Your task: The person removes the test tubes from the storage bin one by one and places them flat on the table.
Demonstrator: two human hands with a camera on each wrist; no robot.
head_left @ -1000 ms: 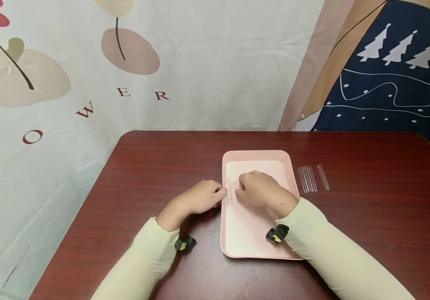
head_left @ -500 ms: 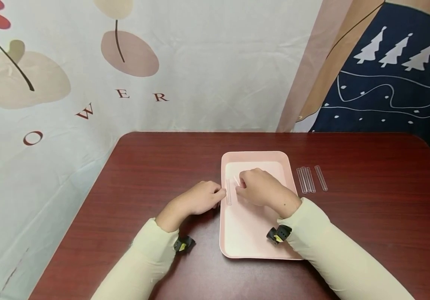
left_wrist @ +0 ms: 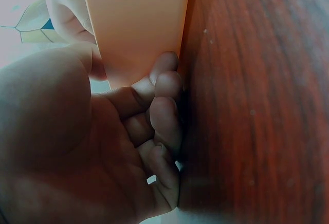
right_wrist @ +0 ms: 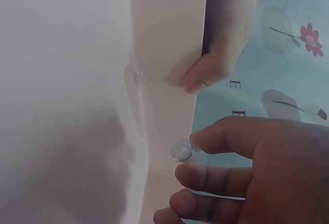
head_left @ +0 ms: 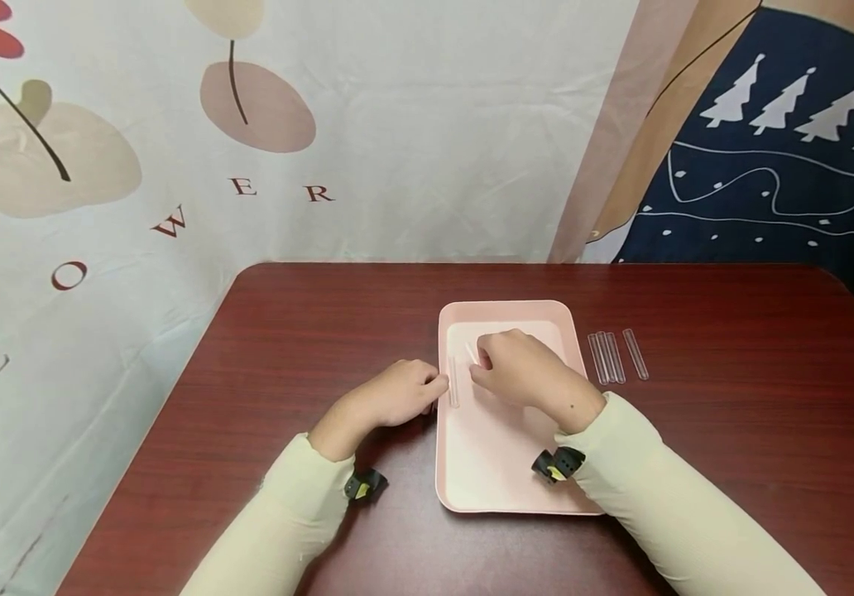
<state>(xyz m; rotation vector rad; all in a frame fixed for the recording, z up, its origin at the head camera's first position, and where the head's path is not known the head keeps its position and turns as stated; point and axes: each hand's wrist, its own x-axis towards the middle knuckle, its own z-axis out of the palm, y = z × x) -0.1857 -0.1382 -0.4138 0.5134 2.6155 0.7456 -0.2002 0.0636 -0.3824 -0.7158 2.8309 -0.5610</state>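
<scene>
The pink tray lies on the table. At its left side my left hand holds the edge; the thumb hooks over the rim and the curled fingers lie against the outer wall. Over the left part of the tray, my right hand pinches a clear test tube between thumb and index finger. Its rounded end points at the right wrist camera, and in the head view much of it is hidden by the hand. Another clear test tube lies in the tray along the left wall.
Right of the tray, several clear tubes lie side by side on the dark red wooden table. One more tube lies slightly apart from them. A printed curtain hangs behind the table's back edge.
My right hand has shifted slightly right and toward the tray's far end, with the pinched test tube still in it. The left hand has stayed at the tray's edge.
</scene>
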